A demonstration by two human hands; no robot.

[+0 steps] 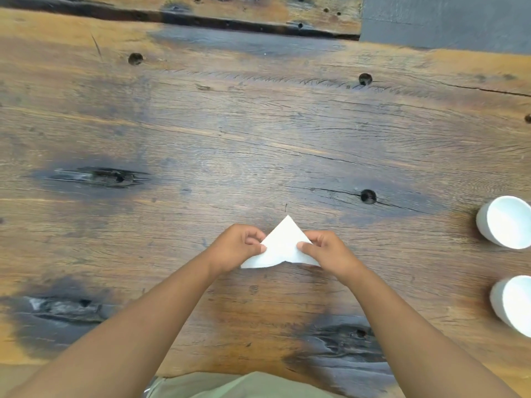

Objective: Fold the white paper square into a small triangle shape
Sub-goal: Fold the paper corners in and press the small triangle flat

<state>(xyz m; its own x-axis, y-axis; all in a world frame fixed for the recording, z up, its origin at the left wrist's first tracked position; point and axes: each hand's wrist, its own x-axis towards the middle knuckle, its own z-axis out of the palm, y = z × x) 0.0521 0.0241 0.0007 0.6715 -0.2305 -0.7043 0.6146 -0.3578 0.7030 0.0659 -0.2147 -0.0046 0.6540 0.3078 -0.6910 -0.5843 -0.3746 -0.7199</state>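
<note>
You are looking down at a dark, knotted wooden table [258, 124], with both your bare forearms reaching forward from the bottom of the view.

On the left, your left hand [238, 247] is curling closed on the left side of the paper [283, 248]. Its thumb is pressing on top of the sheet near the left edge, and its fingers are bending in against that slanting edge, so the hand is pinching the paper.

Between your two hands, the paper is lying near the middle of the table, close to you. It is white and already folded into a triangle, with its point aiming away from you and its long edge facing you. That near edge is dipping slightly at its middle. The left corner is sticking out just below your left hand.

On the right, your right hand [326, 249] is mirroring the left, closing on the paper's right side with the thumb on top and the fingers curling at the right slanting edge. The right corner is sitting partly hidden under this hand.

Well apart at the far right, two white cups [505, 222] are lying near the table's edge, one nearer you [514, 304] and partly cut off.
</note>
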